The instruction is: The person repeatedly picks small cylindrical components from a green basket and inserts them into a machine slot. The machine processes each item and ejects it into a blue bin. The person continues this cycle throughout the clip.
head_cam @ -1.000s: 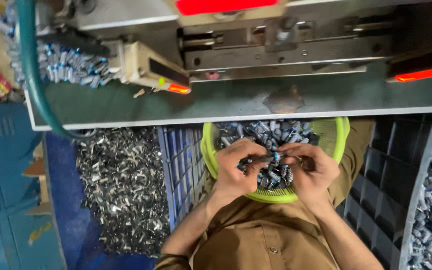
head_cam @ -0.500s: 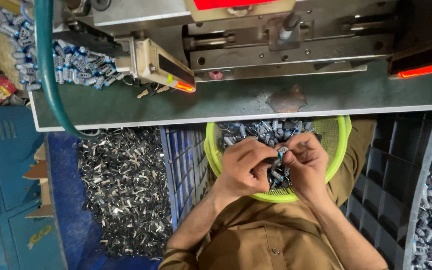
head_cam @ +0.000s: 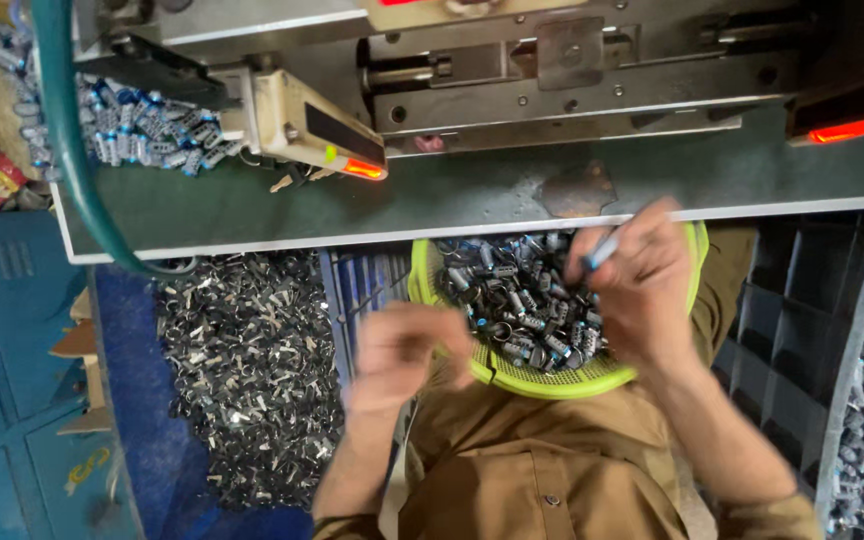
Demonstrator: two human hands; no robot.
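I am looking down over a lap and a green machine bed point(head_cam: 472, 195) that runs across the upper half of the frame. My right hand point(head_cam: 632, 285), right of centre, is raised toward the bed's front edge with its fingertips pinched shut on one small metal part with a blue tip point(head_cam: 602, 248). That part sits just above the yellow-green mesh basket point(head_cam: 552, 382) in the middle of the frame, which is heaped with more of the same small pieces point(head_cam: 517, 300).

My left hand point(head_cam: 402, 355) hangs lower left of centre, just beside the basket's rim. It is blurred, the fingers look loosely curled, and I cannot tell whether it holds anything.

I judge the step in hand to be the carry: one piece picked out of the basket and on its way up to the press fixture point(head_cam: 572, 90) at the top centre. The next move calls for a steady pinch and a clean line to the fixture, keeping clear of the cream-coloured sensor block with its orange light point(head_cam: 307, 125) at upper left of centre.

A pile of loose metal scrap point(head_cam: 242, 380) lies at lower left, and a heap of blue-tipped parts point(head_cam: 142, 130) rests on the bed at upper left.
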